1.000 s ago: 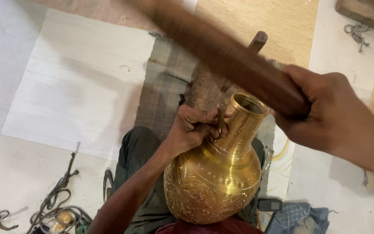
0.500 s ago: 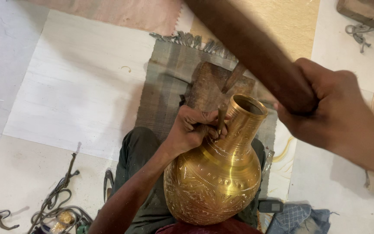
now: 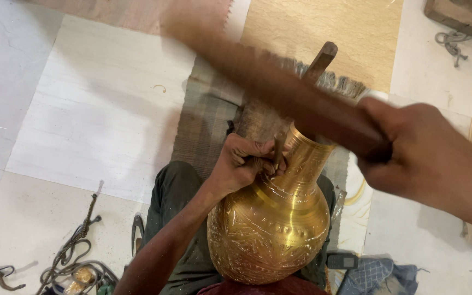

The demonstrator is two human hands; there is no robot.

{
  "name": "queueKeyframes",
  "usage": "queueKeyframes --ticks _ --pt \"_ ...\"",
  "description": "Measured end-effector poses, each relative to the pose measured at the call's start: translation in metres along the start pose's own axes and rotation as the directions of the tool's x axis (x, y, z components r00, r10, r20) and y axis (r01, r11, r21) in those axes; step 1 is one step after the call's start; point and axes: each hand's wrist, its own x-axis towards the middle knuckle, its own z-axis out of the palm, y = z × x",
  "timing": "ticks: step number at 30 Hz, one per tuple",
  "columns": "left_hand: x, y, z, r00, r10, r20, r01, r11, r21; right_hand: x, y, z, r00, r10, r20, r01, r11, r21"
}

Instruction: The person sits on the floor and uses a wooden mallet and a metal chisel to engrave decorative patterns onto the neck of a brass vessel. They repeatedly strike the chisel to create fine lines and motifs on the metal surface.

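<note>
We hold an engraved brass vase (image 3: 271, 218) in the lower middle of the frame, its belly low near the bottom edge and its neck pointing up and slightly right, so its long axis runs from the lower centre toward the upper right. Our left hand (image 3: 247, 164) sits just left of the neck, fingers curled tight around a small metal chisel (image 3: 277, 153) whose tip meets the vase at the shoulder below the rim; the chisel stands nearly upright, roughly along the neck. Our right hand (image 3: 427, 158) comes in from the right edge, closed in a fist around one end of a long wooden mallet (image 3: 279, 93), which stretches as a blurred dark bar toward the upper left of the frame. The bar crosses just above the rim and the chisel head, so the chisel lies below and left of the right fist, along the mallet's length. The left hand is the nearer one to the vase, touching it; the right fist is apart from it. A fringed woven mat (image 3: 208, 120) lies under the work.
</note>
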Motion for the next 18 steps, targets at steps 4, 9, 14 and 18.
queueKeyframes --ticks 4,9,14,18 --pt "0.001 -0.004 -0.004 0.995 0.031 -0.098 -0.027 0.999 0.036 0.018 0.025 0.046 0.974 -0.081 -0.210 0.101 0.991 0.085" --pt "0.006 0.007 -0.006 0.973 0.015 -0.229 -0.060 0.980 -0.188 0.047 0.014 0.178 0.561 0.112 -0.820 0.741 0.374 0.558" --pt "0.004 0.025 0.016 0.993 -0.045 -0.113 0.065 0.981 0.185 0.046 -0.030 0.309 0.842 0.509 -0.175 0.303 -0.178 0.936" --pt "0.004 0.037 0.033 0.997 0.042 -0.066 -0.010 0.906 0.422 0.031 -0.047 0.354 0.849 0.528 0.034 0.097 -0.218 0.971"
